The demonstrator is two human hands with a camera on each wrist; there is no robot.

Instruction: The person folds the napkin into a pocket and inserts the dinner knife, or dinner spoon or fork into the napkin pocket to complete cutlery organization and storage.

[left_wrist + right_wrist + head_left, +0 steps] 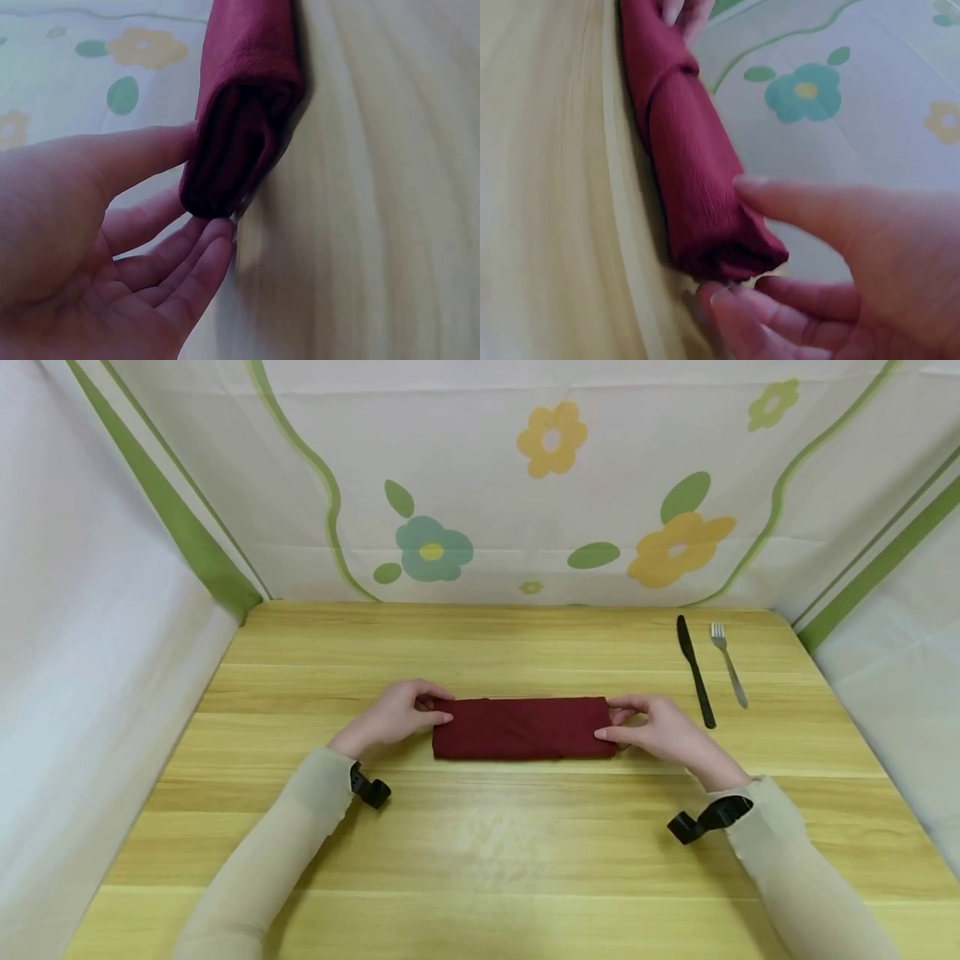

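A dark red cloth [525, 728], folded into a long narrow bundle, lies crosswise on the wooden table. At its left end my left hand [390, 714] pinches it, thumb on top and fingers at the far edge and underneath. My right hand [660, 731] grips the opposite end in the same way. In the left wrist view the end of the cloth [244, 135] shows several stacked layers between thumb and fingers. A fold line crosses the cloth [697, 165] in the right wrist view, where its near end looks rolled and slightly open.
To the right, beyond my right hand, a black knife [696, 672] lies beside a silver fork [729, 664]. The wooden table [480, 852] is closed in by white curtain [480, 460] with flower prints at the back and sides. Each wrist wears a black camera.
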